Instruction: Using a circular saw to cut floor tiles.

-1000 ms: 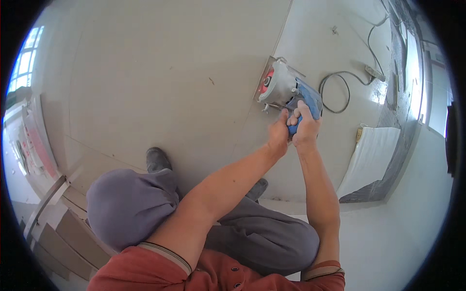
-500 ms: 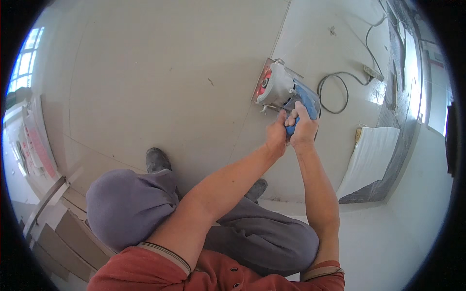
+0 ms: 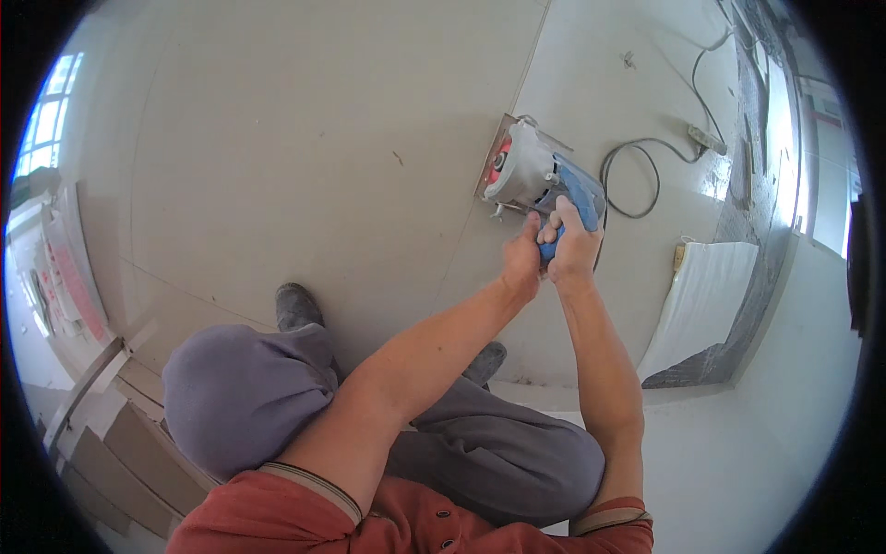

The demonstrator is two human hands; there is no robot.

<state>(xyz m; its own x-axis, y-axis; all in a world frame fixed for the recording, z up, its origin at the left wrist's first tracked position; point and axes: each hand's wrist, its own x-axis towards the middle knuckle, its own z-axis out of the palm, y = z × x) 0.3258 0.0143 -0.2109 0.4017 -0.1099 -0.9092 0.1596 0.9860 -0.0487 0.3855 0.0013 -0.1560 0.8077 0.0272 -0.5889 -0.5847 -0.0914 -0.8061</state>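
power tool on floor | cable, sheet right of it

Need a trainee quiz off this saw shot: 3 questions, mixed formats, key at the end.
1. Multiple choice. Where does the looped cord lie relative to the power saw, as seen in the picture?
A) to its left
B) to its right
C) below the person's boots
2. True or false: only one hand is on the saw.
3. Fill in: the right hand grips the saw's ____ handle (colour).

Key:
1. B
2. False; the left hand is on it too.
3. blue
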